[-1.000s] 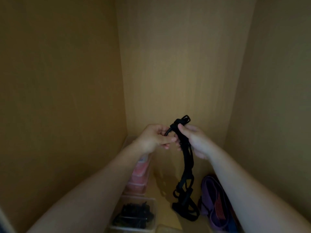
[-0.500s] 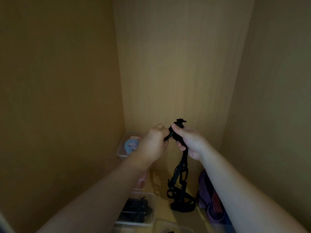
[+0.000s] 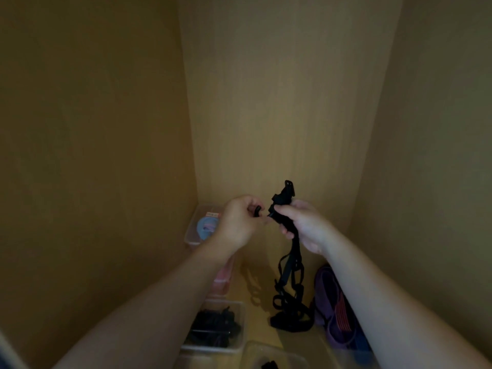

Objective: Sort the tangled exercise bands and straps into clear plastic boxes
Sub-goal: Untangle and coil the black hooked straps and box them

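A tangled black strap (image 3: 289, 278) hangs in front of the cupboard's back wall, its loops trailing down to the floor. My right hand (image 3: 302, 223) grips the strap's upper part, and a black buckle (image 3: 288, 189) sticks up above that fist. My left hand (image 3: 241, 222) pinches a short black end of the strap (image 3: 257, 210) just left of the right hand. Below, a clear plastic box (image 3: 239, 310) holds several black straps. Another clear box (image 3: 195, 230) at the back left holds a pale blue rolled band.
Purple bands with a red-striped strap (image 3: 338, 312) lie on the floor at the right. A pink-filled box (image 3: 225, 275) stands under the blue band's box. One more clear box (image 3: 274, 352) shows at the bottom edge. Wooden cupboard walls close in left, back and right.
My hands have drawn slightly apart, with the left hand now holding a short strap end off to the left. The hanging loops have shifted a little lower and looser.
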A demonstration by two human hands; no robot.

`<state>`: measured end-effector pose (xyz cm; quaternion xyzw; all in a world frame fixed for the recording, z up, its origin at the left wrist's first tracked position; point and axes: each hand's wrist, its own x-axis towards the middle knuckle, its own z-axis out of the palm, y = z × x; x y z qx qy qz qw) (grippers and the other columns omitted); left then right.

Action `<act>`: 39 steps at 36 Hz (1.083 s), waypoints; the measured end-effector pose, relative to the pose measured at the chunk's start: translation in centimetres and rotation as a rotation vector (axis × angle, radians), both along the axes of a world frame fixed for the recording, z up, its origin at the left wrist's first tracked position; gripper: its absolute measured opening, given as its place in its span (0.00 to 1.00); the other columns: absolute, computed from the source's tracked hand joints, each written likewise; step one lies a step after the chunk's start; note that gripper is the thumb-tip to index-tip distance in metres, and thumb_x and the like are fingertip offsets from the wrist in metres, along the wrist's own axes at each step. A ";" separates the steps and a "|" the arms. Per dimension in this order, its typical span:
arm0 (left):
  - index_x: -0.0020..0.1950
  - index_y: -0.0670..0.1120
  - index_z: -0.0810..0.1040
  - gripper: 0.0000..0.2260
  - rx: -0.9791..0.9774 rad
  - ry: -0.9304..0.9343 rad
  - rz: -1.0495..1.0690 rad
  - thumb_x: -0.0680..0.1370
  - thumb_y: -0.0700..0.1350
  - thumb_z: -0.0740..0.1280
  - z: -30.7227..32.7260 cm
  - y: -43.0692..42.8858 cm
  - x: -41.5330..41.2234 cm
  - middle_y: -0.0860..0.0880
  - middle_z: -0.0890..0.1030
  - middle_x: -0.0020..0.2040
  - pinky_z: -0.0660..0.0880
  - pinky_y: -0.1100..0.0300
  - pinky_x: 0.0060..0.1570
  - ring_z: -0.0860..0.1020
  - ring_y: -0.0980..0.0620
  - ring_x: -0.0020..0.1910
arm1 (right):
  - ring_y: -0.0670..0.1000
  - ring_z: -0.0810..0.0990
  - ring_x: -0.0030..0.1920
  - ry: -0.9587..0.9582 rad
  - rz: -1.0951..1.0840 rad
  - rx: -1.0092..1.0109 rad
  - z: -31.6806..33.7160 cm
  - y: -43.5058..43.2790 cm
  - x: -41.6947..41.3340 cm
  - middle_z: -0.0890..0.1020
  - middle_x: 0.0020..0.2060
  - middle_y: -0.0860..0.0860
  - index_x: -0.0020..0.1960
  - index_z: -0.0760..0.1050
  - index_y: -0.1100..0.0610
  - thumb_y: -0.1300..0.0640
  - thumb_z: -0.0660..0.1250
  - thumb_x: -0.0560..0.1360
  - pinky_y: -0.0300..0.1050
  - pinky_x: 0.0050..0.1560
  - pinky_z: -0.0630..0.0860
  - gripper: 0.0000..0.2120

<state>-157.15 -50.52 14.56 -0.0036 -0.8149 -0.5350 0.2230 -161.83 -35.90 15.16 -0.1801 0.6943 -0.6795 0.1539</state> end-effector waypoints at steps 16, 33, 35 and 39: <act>0.44 0.42 0.79 0.09 0.128 -0.092 -0.151 0.77 0.48 0.70 -0.3 -0.2 0.2 0.45 0.80 0.36 0.77 0.54 0.42 0.78 0.51 0.36 | 0.47 0.72 0.28 0.100 -0.055 -0.014 -0.3 0.2 -0.3 0.77 0.33 0.52 0.47 0.76 0.59 0.53 0.65 0.79 0.39 0.27 0.65 0.09; 0.41 0.42 0.75 0.08 0.260 -0.199 -0.138 0.80 0.42 0.65 0.1 -0.4 0.6 0.46 0.76 0.33 0.72 0.66 0.27 0.73 0.57 0.26 | 0.48 0.76 0.33 -0.086 0.091 -0.054 0.5 -0.2 0.2 0.80 0.41 0.54 0.58 0.77 0.63 0.40 0.64 0.74 0.41 0.36 0.74 0.27; 0.42 0.41 0.74 0.07 0.163 -0.117 -0.093 0.79 0.41 0.66 0.0 -0.4 0.6 0.45 0.76 0.32 0.73 0.63 0.30 0.73 0.55 0.27 | 0.47 0.76 0.31 -0.151 0.054 -0.078 0.7 -0.3 0.1 0.80 0.40 0.53 0.56 0.78 0.60 0.37 0.63 0.74 0.42 0.36 0.75 0.27; 0.44 0.41 0.76 0.06 -0.218 0.080 0.003 0.77 0.43 0.69 -0.7 -0.8 0.6 0.51 0.74 0.32 0.73 0.61 0.34 0.72 0.56 0.30 | 0.47 0.76 0.29 -0.216 -0.031 -0.128 0.4 -0.2 -0.1 0.81 0.40 0.55 0.56 0.78 0.61 0.43 0.68 0.74 0.41 0.31 0.75 0.22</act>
